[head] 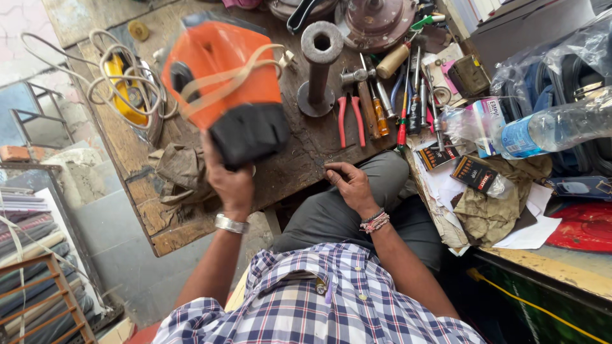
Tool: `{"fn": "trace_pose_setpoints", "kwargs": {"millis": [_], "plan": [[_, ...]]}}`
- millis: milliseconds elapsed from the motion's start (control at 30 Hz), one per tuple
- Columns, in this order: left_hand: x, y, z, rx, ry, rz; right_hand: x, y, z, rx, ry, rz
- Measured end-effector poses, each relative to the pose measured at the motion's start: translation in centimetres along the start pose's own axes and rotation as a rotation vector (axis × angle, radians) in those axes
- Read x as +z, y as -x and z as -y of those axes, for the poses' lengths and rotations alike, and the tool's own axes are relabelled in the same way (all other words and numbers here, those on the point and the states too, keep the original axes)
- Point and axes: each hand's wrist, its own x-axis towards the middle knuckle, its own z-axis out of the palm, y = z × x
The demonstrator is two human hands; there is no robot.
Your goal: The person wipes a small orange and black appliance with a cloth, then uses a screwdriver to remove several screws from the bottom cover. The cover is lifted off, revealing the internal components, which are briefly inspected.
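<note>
My left hand (229,181) grips the black end of an orange and black appliance (226,89) and holds it up over the worn wooden workbench (293,165). A cream cord (217,86) is wrapped around the orange body. My right hand (349,185) rests at the bench's near edge above my grey-trousered knee, fingers curled; whether it pinches something small I cannot tell. A silver bracelet sits on my left wrist and beaded bands on my right.
An upright metal pipe stand (319,67) rises mid-bench. Red-handled pliers (350,118), screwdrivers (381,114) and other tools lie to its right. A coiled white cable (121,83) and a crumpled rag (182,169) lie left. A plastic bottle (551,130), papers and boxes clutter the right.
</note>
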Motion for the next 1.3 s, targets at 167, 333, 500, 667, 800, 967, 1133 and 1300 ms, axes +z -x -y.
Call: {"fn": "trace_pose_setpoints", "kwargs": {"millis": [167,333,500,667,800,967,1133,1300], "plan": [[1.8,3.7,0.7,0.018,0.050,0.028,0.0,0.2,0.9,-0.066,0.030,-0.008],[2.1,4.0,0.2,0.015,-0.032,0.192,0.1,0.1,1.5,-0.073,0.100,-0.016],[0.3,2.5,-2.8,-0.095,-0.324,0.534,0.0,0.1,1.6,-0.084,0.111,-0.015],[-4.0,-2.1,-6.9,-0.093,-0.939,0.980,-0.2,0.2,1.4,-0.091,0.107,-0.012],[-6.2,-4.4,-8.3,0.089,-0.867,0.821,0.0,0.1,1.5,-0.088,0.084,-0.018],[-4.4,-3.7,-4.9,0.391,-0.585,0.460,0.0,0.3,2.1,-0.056,0.108,-0.045],[-2.0,-6.2,1.0,0.543,-0.356,0.133,1.2,-0.3,2.7,-0.206,0.348,0.029],[0.0,-13.1,3.3,0.479,-0.190,0.267,4.6,-2.6,2.3,-0.080,0.243,0.049]]}}
